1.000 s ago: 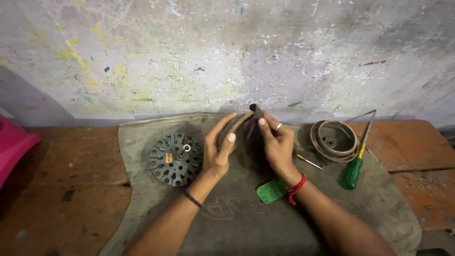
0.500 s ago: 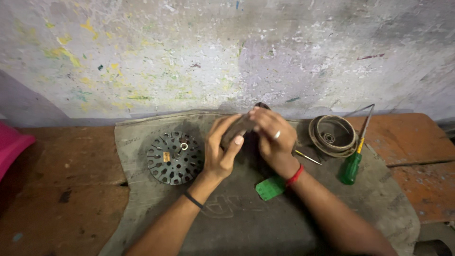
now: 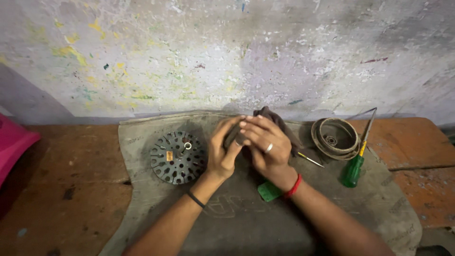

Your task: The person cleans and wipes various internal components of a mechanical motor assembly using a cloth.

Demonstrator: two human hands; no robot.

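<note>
1. Left hand (image 3: 223,152) was curled around a small dark part (image 3: 235,138), fingers folded over it, so it was gripping, not spread. Thin dark band on that wrist.
2. Right hand (image 3: 266,144) was closed over the same dark part from the other side, fingertips touching the left hand's fingers. Ring on one finger, red band at the wrist. Most of the part was hidden between the two hands, so couldn't tell what it actually was.
3. A dark rag (image 3: 277,124) stuck out just behind the right hand, bunched up and touching it. Couldn't tell whether the fingers pinched it too.
4. Just left of the left hand sat a round black perforated disc (image 3: 178,157), lying flat, with a small metal ring near its middle. Close to the hand but not touching.
5. Right under the right wrist, a green tool handle (image 3: 269,191) peeked out, with its thin metal shaft showing on the far side of the hand.
6. Further right of the right hand: a stack of round tan rings (image 3: 335,138), and just beyond it a green-handled screwdriver (image 3: 353,169) lying with its tip pointing toward the wall.
7. All of it was on a grey mat (image 3: 246,223) spread over the wooden worktop (image 3: 61,189).
8. Way off left of the left hand, a pink plastic thing (image 3: 14,144) at the edge of view. Paint-flecked wall (image 3: 227,52) behind everything.
</note>
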